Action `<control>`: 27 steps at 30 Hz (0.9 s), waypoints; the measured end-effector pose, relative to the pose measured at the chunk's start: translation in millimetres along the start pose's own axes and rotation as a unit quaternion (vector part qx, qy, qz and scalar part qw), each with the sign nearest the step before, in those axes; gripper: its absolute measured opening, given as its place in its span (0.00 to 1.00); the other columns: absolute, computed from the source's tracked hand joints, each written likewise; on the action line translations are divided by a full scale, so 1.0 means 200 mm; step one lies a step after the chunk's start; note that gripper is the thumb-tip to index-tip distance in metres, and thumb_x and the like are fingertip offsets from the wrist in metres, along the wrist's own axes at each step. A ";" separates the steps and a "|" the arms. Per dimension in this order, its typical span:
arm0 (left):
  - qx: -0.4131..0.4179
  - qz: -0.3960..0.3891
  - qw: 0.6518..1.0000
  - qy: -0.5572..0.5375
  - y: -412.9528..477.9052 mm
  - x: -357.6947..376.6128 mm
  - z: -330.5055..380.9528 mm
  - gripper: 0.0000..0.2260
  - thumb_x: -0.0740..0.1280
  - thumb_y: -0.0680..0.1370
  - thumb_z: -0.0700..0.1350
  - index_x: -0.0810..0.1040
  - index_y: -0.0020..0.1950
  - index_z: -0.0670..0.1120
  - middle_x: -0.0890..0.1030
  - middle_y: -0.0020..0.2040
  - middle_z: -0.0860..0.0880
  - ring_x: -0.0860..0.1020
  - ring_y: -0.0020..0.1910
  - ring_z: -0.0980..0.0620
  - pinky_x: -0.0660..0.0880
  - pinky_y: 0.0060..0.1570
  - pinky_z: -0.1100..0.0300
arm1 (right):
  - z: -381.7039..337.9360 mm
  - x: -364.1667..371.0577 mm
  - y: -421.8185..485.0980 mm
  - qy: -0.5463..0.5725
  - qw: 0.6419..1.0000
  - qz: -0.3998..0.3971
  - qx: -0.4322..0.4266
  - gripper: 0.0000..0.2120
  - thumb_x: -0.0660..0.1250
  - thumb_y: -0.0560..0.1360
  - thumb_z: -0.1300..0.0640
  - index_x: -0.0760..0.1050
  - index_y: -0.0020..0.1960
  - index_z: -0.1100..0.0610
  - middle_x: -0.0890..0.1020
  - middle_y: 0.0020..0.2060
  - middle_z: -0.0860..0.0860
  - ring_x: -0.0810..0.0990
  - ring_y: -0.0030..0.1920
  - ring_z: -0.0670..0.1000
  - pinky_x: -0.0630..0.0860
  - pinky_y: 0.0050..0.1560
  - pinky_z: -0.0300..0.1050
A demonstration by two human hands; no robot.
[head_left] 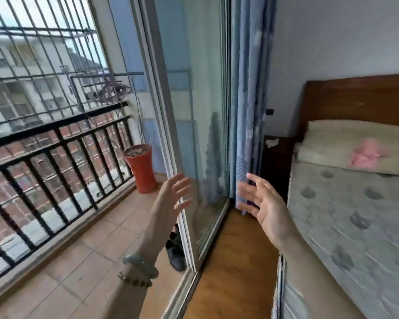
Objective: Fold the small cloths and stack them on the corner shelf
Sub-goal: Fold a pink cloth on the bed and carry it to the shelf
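Observation:
My left hand is raised in front of the glass sliding door, fingers spread, holding nothing. My right hand is raised beside the blue curtain, fingers apart and empty too. A crumpled pink cloth lies on the cream pillow at the head of the bed, well beyond my right hand. No corner shelf is in view.
The mattress fills the right side, with a wooden headboard and a dark nightstand. On the left lies a tiled balcony with a black railing, a red plant pot and dark shoes.

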State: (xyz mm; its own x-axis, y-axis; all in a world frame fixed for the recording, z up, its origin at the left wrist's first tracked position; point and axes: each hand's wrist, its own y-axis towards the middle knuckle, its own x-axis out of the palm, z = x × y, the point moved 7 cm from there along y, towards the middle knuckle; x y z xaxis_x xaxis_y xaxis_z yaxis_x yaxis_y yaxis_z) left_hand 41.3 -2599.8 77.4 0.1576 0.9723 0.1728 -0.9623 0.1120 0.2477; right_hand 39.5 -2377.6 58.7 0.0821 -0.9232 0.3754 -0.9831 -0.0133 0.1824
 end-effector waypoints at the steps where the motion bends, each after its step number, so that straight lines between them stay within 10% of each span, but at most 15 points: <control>1: -0.006 -0.015 1.000 0.010 0.12 0.02 -0.04 0.45 0.69 0.61 0.72 0.68 0.69 0.46 0.75 0.66 0.43 0.73 0.65 0.45 0.71 0.63 0.46 | 0.01 -0.06 0.07 -0.009 1.000 0.013 -0.007 0.42 0.74 0.53 0.29 0.74 0.61 0.49 0.82 0.55 0.55 0.81 0.53 0.50 0.80 0.50 0.48; 11: -0.035 -0.139 0.989 0.024 1.14 0.34 -0.38 0.40 0.69 0.61 0.73 0.72 0.64 0.50 0.82 0.57 0.50 0.79 0.58 0.51 0.75 0.53 0.56 | -0.05 -0.61 0.74 -0.056 0.981 0.179 -0.047 0.40 0.70 0.59 0.29 0.72 0.64 0.50 0.83 0.52 0.51 0.83 0.51 0.50 0.81 0.46 0.45; 16: -0.049 -0.170 0.984 -0.015 1.47 0.49 -0.54 0.43 0.69 0.60 0.74 0.71 0.65 0.48 0.79 0.61 0.45 0.77 0.60 0.48 0.75 0.57 0.51 | -0.05 -0.76 0.93 -0.090 0.972 0.214 -0.030 0.16 0.54 0.81 0.48 0.68 0.66 0.52 0.79 0.59 0.57 0.80 0.55 0.53 0.79 0.49 0.46; 27: -0.065 -0.223 0.972 -0.039 2.44 0.79 -0.99 0.28 0.59 0.74 0.66 0.71 0.67 0.50 0.79 0.62 0.47 0.77 0.62 0.49 0.75 0.56 0.54 | -0.03 -1.22 1.75 -0.113 0.959 0.260 -0.024 0.15 0.55 0.77 0.43 0.73 0.57 0.48 0.81 0.52 0.54 0.81 0.51 0.52 0.78 0.50 0.48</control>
State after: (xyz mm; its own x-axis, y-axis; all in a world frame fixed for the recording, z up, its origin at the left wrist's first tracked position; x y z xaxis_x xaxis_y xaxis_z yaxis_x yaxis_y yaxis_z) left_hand -447.6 -2351.0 36.5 0.5776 0.8025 0.1494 -0.8131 0.5494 0.1925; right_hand -324.1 -2155.8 36.2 -0.4609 -0.8596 0.2207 -0.8720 0.4848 0.0673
